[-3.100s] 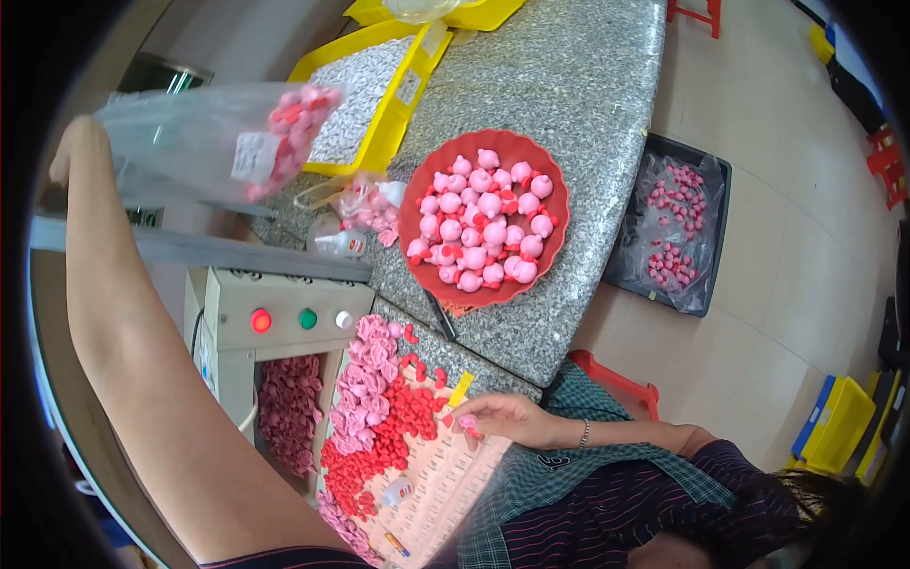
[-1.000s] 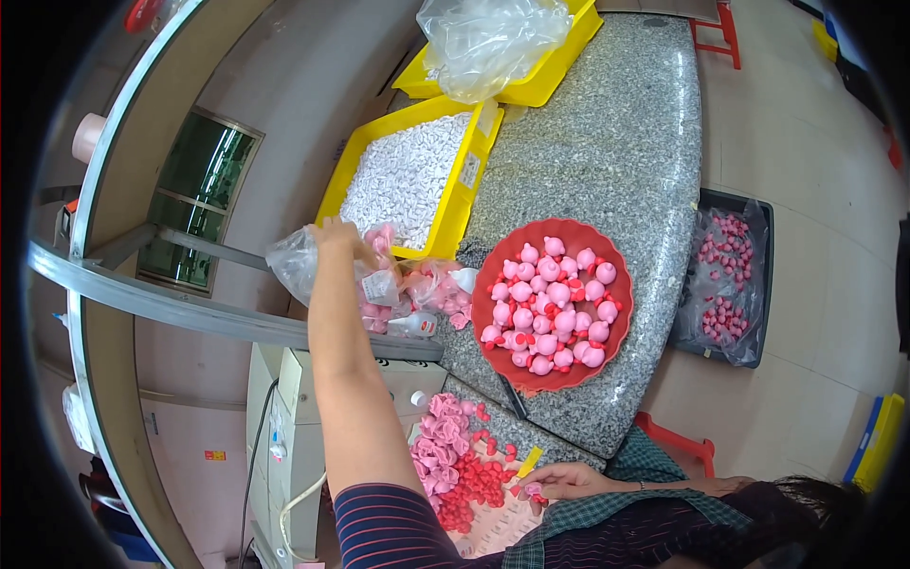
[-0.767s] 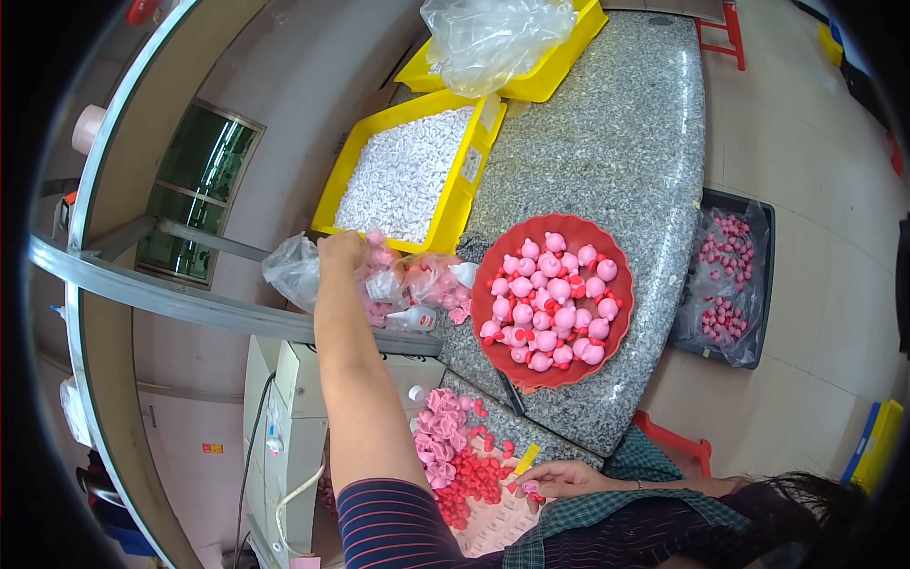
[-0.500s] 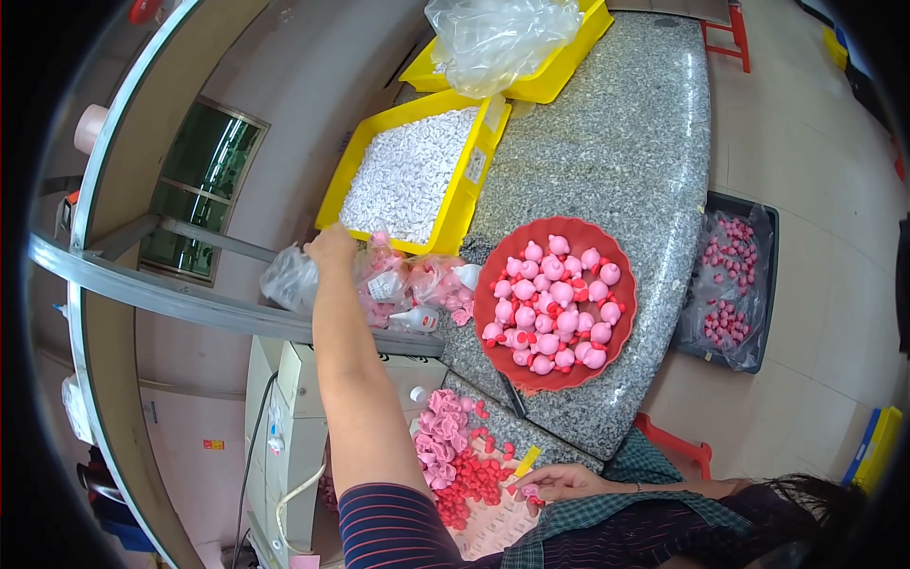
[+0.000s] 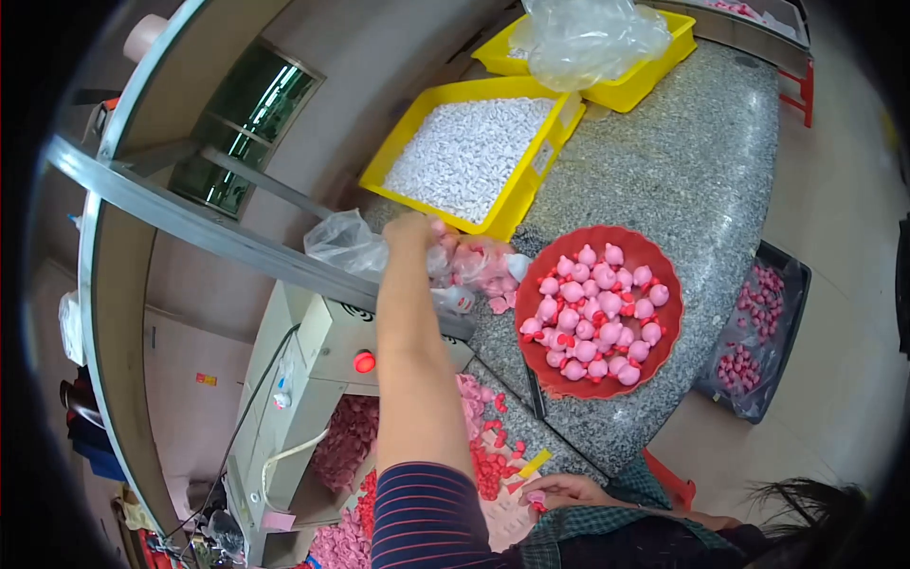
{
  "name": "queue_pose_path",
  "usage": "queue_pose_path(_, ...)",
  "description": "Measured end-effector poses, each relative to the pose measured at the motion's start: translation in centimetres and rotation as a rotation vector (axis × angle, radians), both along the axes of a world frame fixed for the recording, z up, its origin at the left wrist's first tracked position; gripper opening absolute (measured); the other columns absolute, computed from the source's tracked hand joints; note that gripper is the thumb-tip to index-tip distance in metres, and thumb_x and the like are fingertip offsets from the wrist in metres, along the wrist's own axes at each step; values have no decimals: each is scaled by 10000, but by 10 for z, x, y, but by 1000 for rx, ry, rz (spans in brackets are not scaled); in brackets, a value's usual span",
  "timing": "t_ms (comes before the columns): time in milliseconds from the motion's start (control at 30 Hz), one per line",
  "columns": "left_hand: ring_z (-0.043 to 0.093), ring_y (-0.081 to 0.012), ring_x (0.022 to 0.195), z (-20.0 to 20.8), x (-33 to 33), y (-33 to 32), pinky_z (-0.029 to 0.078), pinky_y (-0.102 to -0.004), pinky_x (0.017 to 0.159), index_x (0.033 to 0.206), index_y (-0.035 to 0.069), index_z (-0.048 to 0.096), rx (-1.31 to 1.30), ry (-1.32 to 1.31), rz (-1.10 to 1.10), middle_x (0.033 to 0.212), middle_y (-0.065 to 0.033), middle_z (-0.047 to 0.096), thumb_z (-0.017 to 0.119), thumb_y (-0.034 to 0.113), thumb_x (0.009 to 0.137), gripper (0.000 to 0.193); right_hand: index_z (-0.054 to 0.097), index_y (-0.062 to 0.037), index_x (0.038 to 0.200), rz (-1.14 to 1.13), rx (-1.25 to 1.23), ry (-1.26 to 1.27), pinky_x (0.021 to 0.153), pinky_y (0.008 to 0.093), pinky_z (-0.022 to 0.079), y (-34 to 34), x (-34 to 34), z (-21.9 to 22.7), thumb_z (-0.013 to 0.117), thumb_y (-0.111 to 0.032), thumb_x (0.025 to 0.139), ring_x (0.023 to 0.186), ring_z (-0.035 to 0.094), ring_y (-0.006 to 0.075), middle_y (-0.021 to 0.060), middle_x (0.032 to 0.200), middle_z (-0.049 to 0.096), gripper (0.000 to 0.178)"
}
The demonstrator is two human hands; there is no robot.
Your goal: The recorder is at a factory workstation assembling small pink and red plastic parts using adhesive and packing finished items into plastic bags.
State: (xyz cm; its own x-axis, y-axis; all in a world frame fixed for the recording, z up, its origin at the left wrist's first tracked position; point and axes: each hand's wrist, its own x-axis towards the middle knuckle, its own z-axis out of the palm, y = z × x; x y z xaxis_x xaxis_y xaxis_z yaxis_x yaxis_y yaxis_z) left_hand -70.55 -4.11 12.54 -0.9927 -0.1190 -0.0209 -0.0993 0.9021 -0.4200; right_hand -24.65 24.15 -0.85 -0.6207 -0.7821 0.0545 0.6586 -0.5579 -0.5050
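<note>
My left hand (image 5: 409, 233) is stretched far out at the mouth of a clear plastic bag of pink pieces (image 5: 479, 266), just below a yellow tray. Its fingers are hidden behind the back of the hand and the plastic. Close to my body, my right hand (image 5: 567, 490) pinches a small pink piece with red on it (image 5: 536, 500). Loose red pieces (image 5: 493, 471) and soft pink pieces (image 5: 471, 403) lie beside it on the worktop. A scalloped red bowl (image 5: 671, 332) holds many round pink parts with red bits (image 5: 592, 313).
A yellow tray (image 5: 376, 171) of small white pieces stands behind the bags, and another yellow tray (image 5: 678, 36) under clear plastic (image 5: 592, 43) lies farther back. A metal shelf rail (image 5: 237, 242) crosses at left above a grey cabinet (image 5: 332, 332). A black crate (image 5: 796, 313) sits at right.
The whole view has swung, so the bowl and trays appear farther right. My left hand has shifted slightly toward the bagged pink pieces. My right hand still pinches its small piece.
</note>
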Motion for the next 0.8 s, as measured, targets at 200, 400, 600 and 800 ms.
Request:
queue_pose_path(200,602,-279,1218,30,-24,50,501,-397,968,1220,135,681,61,-334,102,1308,-125,631,802,509,648,694,480,25,1384,-9,-42,5,908,308,495,4,-8,-2,540,-56,1003,1020,631,181,133,1248,613,394)
queue_pose_path(400,625,-255,1188,-10,-33,4,493,-392,972,1244,150,673,-32,-170,75,1293,-117,642,617,471,849,512,459,70,1369,-5,-41,14,922,343,491,2,-6,3,503,-56,1018,1050,619,216,182,1262,589,376)
queue_pose_path(600,613,-264,1209,-41,-32,-21,410,-520,1047,1257,221,672,-227,48,121,1318,-68,635,555,459,903,443,459,64,1373,-26,-5,-64,931,361,490,-2,2,6,491,-39,1020,1055,616,230,199,1260,585,369)
queue_pose_path(800,616,-260,1199,10,-15,29,429,-546,1000,1191,158,698,-220,-69,-1,1290,-77,652,610,371,893,377,494,31,1357,-97,-67,52,896,329,501,-6,-5,6,512,-48,1016,997,628,191,155,1225,609,351)
